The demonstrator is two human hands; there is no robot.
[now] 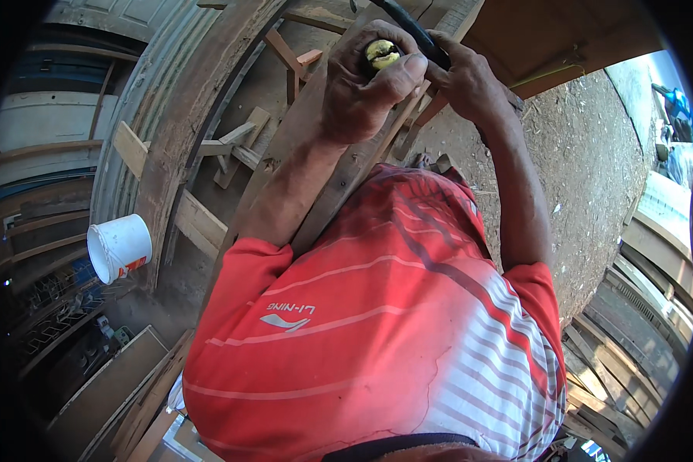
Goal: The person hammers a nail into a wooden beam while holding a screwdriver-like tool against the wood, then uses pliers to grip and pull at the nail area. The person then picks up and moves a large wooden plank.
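My left hand (350, 96) is wrapped round an upright tool handle, whose worn yellow end (382, 54) faces up with a dark gap across it. The rest of that tool is hidden under my fist. Just to the right, my right hand (470, 83) is closed round a long black handle (410, 25), which slants up to the left past the yellow end. What the black handle leads to is out of the picture. Both hands are over a long wooden beam (345, 179) that runs close along my body.
A second thick beam (169, 158) lies to the left, with a white bucket (123, 246) beside it. Between the beams are joined wood offcuts (242, 142). Shavings cover the floor (570, 154) on the right. A brown panel (566, 35) stands at the far right.
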